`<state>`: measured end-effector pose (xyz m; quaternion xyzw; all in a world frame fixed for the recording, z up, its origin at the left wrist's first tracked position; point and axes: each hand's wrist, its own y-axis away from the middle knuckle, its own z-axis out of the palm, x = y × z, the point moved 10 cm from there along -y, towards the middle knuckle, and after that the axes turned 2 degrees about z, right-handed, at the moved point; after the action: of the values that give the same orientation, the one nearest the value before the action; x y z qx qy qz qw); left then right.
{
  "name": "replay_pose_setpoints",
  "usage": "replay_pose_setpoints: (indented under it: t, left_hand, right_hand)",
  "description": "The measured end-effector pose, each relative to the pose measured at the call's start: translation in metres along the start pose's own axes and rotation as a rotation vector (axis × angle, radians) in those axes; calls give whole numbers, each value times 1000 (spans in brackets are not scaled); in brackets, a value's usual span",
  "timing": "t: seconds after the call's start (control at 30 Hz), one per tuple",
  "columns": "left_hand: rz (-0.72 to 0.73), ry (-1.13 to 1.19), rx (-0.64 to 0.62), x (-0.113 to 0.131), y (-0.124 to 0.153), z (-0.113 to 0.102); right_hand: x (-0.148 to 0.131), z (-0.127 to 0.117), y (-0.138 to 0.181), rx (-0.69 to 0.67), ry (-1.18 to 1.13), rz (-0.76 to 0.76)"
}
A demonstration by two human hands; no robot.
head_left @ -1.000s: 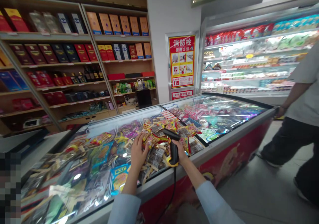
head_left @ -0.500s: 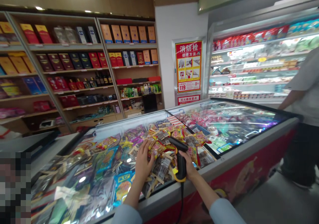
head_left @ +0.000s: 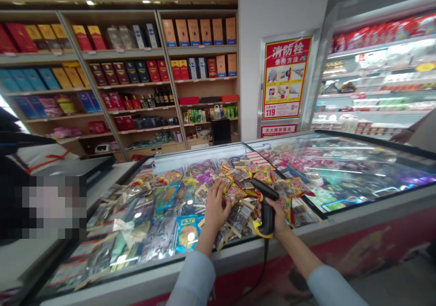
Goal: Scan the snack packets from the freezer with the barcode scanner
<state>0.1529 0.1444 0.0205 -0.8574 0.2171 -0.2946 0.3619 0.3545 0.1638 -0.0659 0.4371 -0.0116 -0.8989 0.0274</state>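
My right hand (head_left: 278,219) grips a black and yellow barcode scanner (head_left: 265,205) by its handle, its head pointing left over the snack packets. My left hand (head_left: 215,206) rests on the heap of snack packets (head_left: 235,192) on the chest freezer's glass lid, fingers curled on a red and yellow packet (head_left: 233,190). The scanner's cable (head_left: 261,269) hangs down over the freezer's front rim (head_left: 238,257).
The red chest freezer (head_left: 354,247) runs left to right with sliding glass lids (head_left: 340,170). Wooden shelves of boxed goods (head_left: 136,74) stand behind. An open refrigerated display (head_left: 378,74) is at right. A counter (head_left: 51,247) sits at left. Another person's elbow (head_left: 417,131) shows at far right.
The view has swung left, so the other person has almost left the frame at right. Both hands stay on the packets and scanner, the left hand shifting slightly on the packets.
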Motion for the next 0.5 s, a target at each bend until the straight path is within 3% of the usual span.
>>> replay_pose_setpoints:
  t: [0.2,0.5]
  left_hand:
    - [-23,14,-12,0,0,2]
    - [7,-17,-53,8,7,4]
  right_hand:
    - [-3,-5,-2,8,20,-42]
    - [-2,-7,-1,-73,3,15]
